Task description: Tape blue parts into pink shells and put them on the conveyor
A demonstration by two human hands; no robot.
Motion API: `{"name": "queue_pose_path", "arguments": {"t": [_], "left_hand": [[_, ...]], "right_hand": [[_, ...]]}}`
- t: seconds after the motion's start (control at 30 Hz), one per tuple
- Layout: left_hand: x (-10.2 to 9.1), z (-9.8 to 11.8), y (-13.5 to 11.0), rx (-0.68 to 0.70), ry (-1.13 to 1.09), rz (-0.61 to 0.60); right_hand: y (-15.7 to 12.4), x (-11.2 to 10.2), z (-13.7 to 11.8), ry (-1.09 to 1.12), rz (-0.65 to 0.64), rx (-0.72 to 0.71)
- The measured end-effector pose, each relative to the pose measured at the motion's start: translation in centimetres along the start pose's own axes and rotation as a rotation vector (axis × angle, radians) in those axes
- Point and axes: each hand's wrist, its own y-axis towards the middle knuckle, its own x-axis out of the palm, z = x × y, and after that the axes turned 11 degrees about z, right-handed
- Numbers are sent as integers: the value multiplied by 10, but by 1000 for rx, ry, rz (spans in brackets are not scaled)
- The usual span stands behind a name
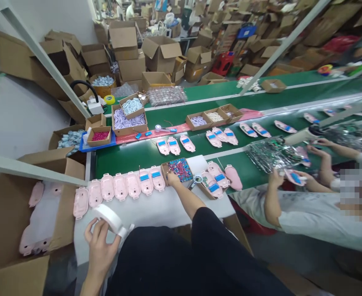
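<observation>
My left hand [102, 248] grips a roll of white tape [109, 217], its loose end sticking out at the lower right. My right hand [174, 179] is at the near left corner of a cardboard box of small blue parts with red wires [181, 168]; its fingers are too hidden to make out. Across the white-covered table [131, 213] runs a row of pink plastic shells [120, 187]. The two right-hand shells hold blue blocks [144, 177]; the others in the row have none. More blue-block shells [213, 187] lie in a carton right of my right hand.
Pink shells [174, 145] stand on the green conveyor [122, 158]. Beyond are boxes of rings [128, 119] and a blue tray [84, 144]. A large open carton [2, 222] is at left. On the right, a co-worker's hands [276, 179] hold a shell beside bagged circuit boards [264, 154].
</observation>
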Motion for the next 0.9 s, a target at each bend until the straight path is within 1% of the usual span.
{"name": "queue_pose_path", "arguments": {"t": [0.07, 0.1, 0.13, 0.17, 0.2, 0.23, 0.27, 0.3, 0.37, 0.43, 0.5, 0.57, 0.67, 0.77, 0.9], "left_hand": [[14, -4, -5, 22, -13, -53], [19, -6, -8, 23, -16, -91], [22, -6, -12, 19, -16, -135], [24, -6, -14, 8, -15, -183], [26, -4, -17, -2, -12, -230], [28, -3, -18, -12, -8, -274], [29, -1, -20, -23, -3, -314], [31, 1, -20, -31, 0, -351], [34, 3, -21, -47, 3, -411], [37, 4, -22, -56, 2, -454], [38, 5, -23, -55, 1, -484], [38, 5, -23, -56, 3, -506], [35, 5, -23, -65, 12, -526], [34, 6, -24, -72, 20, -543], [33, 6, -27, -94, 17, -577]], "right_hand": [[-11, -3, 7, 51, 69, -24], [-20, -4, 9, 141, 120, -24], [-30, -3, 11, 302, 168, -11], [-43, -2, 11, 529, 195, 17], [-57, 0, 8, 800, 188, 58], [-73, 2, 4, 1076, 140, 106], [-89, 3, -2, 1309, 56, 151], [-106, 4, -9, 1464, -50, 184], [-138, 3, -26, 1622, -225, 216], [-163, 1, -43, 1686, -314, 234], [-181, -1, -57, 1715, -343, 250], [-192, -2, -66, 1713, -361, 255], [-202, 2, -75, 1690, -368, 215], [-208, 9, -82, 1641, -273, 142], [-214, 19, -90, 1404, -72, -45]]}}
